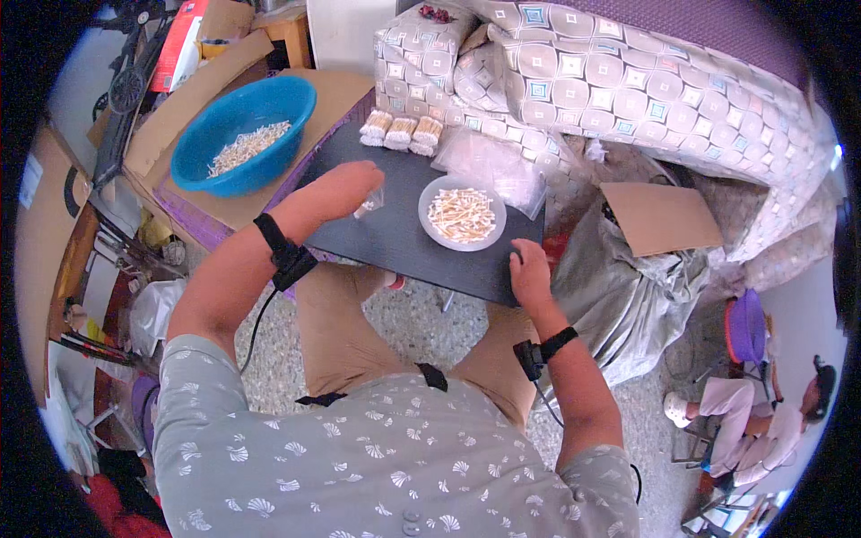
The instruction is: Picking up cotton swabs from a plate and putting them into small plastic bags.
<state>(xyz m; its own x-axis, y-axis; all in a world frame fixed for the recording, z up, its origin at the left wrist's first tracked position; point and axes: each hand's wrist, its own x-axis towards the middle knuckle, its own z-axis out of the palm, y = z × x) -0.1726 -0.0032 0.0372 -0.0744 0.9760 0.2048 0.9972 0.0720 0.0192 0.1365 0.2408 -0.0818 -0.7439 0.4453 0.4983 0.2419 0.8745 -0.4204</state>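
My left hand (345, 186) hangs over the dark counter (395, 235), fingers closed round a small clear bag (368, 203) of pale sticks. My right hand (529, 272) lies open, flat on the counter's near edge. The white bowl (462, 214) of sticks sits between them, just right of the bag. Three bundles (401, 131) stand at the far edge.

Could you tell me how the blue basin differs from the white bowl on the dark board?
The blue basin is larger and deeper and sits on cardboard off to the left; the white bowl is small, shallow and pale, on the dark board between the left hand and right hand. Both are round and hold pale little sticks.
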